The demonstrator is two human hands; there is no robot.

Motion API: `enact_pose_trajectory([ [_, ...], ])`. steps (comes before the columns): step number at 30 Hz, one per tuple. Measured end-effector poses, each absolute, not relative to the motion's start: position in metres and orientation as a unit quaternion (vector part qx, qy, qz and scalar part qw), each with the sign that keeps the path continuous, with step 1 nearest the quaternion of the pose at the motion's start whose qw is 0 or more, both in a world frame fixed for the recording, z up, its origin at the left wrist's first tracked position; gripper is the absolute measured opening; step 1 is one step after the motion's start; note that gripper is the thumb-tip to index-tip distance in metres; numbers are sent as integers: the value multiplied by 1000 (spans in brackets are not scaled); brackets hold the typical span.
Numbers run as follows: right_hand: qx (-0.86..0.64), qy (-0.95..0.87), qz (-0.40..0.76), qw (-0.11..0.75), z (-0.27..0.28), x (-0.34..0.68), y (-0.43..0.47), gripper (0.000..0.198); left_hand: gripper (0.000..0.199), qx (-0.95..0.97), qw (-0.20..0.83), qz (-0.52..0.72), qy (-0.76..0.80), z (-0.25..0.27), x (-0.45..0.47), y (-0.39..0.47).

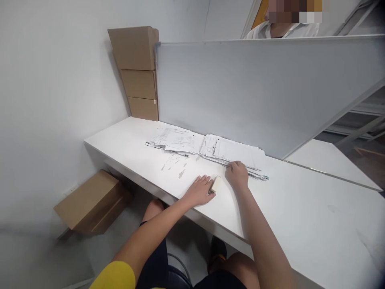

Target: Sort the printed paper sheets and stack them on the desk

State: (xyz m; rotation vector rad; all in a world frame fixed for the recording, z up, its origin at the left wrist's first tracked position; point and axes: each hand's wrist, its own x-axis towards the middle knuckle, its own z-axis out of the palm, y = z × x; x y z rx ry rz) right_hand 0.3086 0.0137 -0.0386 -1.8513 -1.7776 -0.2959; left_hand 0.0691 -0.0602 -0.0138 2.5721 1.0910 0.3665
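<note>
My left hand (199, 191) lies on the white table with its fingers stretched out. A small cream-coloured block or folded piece (215, 184) is beside it, between the forefinger and the thumb; its kind is unclear. My right hand (238, 175) is curled at the front edge of a stack of papers (237, 153). Its fingertips are hidden, so whether it grips a sheet does not show. Left of that stack, looser printed papers (177, 139) are spread, partly overlapping.
The white table (300, 208) runs along a grey partition (228, 92). Cardboard boxes (140, 84) are piled in the back left corner. Another cardboard box (87, 196) is on the floor at left. Grey marks spot the tabletop. Behind the partition sits a person (279, 31).
</note>
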Motion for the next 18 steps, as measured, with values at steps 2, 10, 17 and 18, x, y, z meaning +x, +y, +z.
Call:
enact_pose_trajectory([
  [2,-687,-657,-103,292,-39,309,12,30,63,900,166,124,383,-13,69,-60],
  [10,-614,-671,-163,383,-16,306,-4,37,61,900,160,145,378,-20,71,-60],
  [17,-576,-758,9,307,24,200,33,43,62,910,135,142,366,-23,71,-59],
  [18,-582,-767,28,269,28,180,45,46,62,914,135,127,361,-24,72,-58],
])
